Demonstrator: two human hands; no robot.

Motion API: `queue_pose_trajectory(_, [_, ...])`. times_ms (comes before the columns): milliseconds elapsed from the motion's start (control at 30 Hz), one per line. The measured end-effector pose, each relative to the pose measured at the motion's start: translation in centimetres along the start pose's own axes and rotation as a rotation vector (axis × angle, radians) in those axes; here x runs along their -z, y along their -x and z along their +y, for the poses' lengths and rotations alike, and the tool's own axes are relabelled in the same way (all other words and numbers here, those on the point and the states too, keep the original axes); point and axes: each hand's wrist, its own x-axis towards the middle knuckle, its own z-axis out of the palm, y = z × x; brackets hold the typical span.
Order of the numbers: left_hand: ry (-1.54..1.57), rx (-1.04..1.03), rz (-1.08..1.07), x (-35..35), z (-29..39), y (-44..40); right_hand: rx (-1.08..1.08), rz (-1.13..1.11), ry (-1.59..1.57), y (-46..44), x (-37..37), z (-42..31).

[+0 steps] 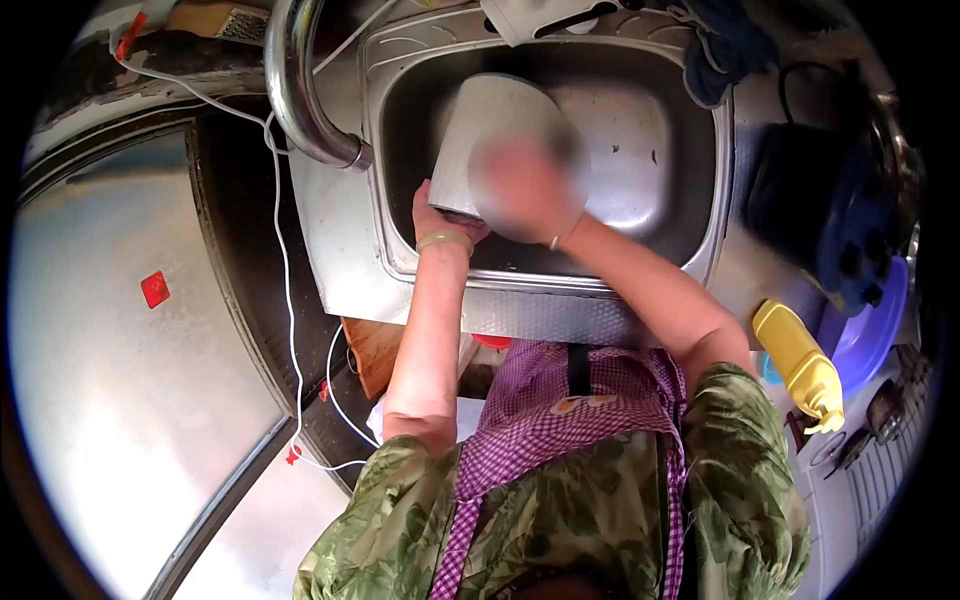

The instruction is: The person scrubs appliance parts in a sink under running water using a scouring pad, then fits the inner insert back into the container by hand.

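Observation:
A pale grey, roughly cylindrical container [487, 122] lies tilted over the metal sink [650, 190]. I cannot make out its exact kind. Round its lower edge, close to the sink's front left corner, are the fingers of my left hand [437, 215], which grips it. A bangle circles that wrist. My right hand [525, 185] is over the container's right side, blurred. Its fingers do not show clearly, nor does anything that it may hold.
A curved chrome faucet [300, 90] hangs over the sink's left edge. Dark gloves [725, 50] lie at the back right rim. A yellow bottle [797, 350] and a purple basin [875, 330] are at the right. A white cable [280, 230] runs down the left.

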Motion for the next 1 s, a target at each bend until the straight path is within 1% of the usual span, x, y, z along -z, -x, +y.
queue_pose_trajectory(67, [0.070,0.017,0.006,-0.6,-0.6,0.3,-0.559,-0.011,-0.132,1.3,-2.4,5.0])
queue_pose_trajectory(100, [0.104,0.026,0.023,-1.3,-0.9,0.9,-0.477,0.051,-0.016,1.6,-1.8,5.5])
queue_pose_trajectory(167, [0.160,0.022,-0.046,0.3,-0.8,-2.5,-0.354,0.037,0.081,2.1,-2.2,3.8])
queue_pose_trajectory(200, [0.192,0.023,-0.073,1.2,-0.9,-3.5,-0.219,0.051,0.032,2.2,-1.5,1.7])
queue_pose_trajectory(267, [0.150,0.003,-0.060,0.3,-1.1,-2.8,0.054,0.091,-0.056,1.3,0.4,-0.6])
queue_pose_trajectory(300, [0.128,-0.006,-0.047,0.1,-1.3,-2.0,-0.104,0.016,-0.140,1.2,0.6,1.1])
queue_pose_trajectory(400, [0.202,-0.009,-0.042,-1.5,-1.5,-1.0,-0.502,0.290,-0.093,0.5,-1.5,5.0])
queue_pose_trajectory(433, [0.201,-0.006,-0.097,-1.2,-1.3,-2.0,-0.445,0.196,-0.026,0.1,-0.7,3.3])
queue_pose_trajectory(500, [0.202,0.000,-0.188,0.5,-0.8,-4.0,-0.165,0.004,-0.156,-1.4,1.3,1.1])
queue_pose_trajectory(533, [0.168,-0.017,-0.194,0.9,-0.6,-4.4,-0.026,-0.088,-0.217,-1.8,1.8,0.7])
queue_pose_trajectory(567, [0.132,-0.034,-0.201,1.2,-0.3,-4.8,-0.085,-0.074,-0.121,-1.9,1.7,1.6])
queue_pose_trajectory(600, [0.100,-0.050,-0.206,1.4,-0.1,-4.9,-0.199,0.028,-0.085,-1.9,1.7,2.5])
queue_pose_trajectory(633, [0.039,-0.074,-0.256,1.8,0.2,-5.1,-0.304,0.131,-0.046,-2.2,1.8,3.8])
queue_pose_trajectory(667, [-0.007,-0.119,-0.200,1.8,0.6,-5.6,-0.408,0.233,-0.009,-2.5,1.8,5.0])
queue_pose_trajectory(700, [-0.053,-0.153,-0.130,2.0,0.6,-5.5,-0.358,0.201,0.103,-3.1,2.7,5.7])
queue_pose_trajectory(767, [-0.164,-0.227,-0.016,1.1,0.9,-5.5,-0.280,0.171,0.045,-2.3,2.5,5.7])
queue_pose_trajectory(800, [-0.278,-0.296,0.076,0.5,1.0,-5.3,-0.239,0.156,0.017,-1.8,2.3,5.6])
queue_pose_trajectory(867, [-0.499,-0.437,0.270,-0.4,1.4,-4.8,-0.375,0.125,-0.107,-0.5,2.2,5.8])
queue_pose_trajectory(933, [-0.723,-0.561,0.369,1.4,2.1,-8.6,-0.511,0.090,-0.232,0.4,2.6,6.5])
queue_pose_trajectory(967, [-0.837,-0.623,0.413,1.8,2.2,-10.0,-0.440,0.091,-0.192,0.0,3.2,6.2])
queue_pose_trajectory(1000, [-0.989,-0.789,0.533,1.5,1.5,-10.1,-0.372,0.088,-0.157,-0.7,4.0,5.1])
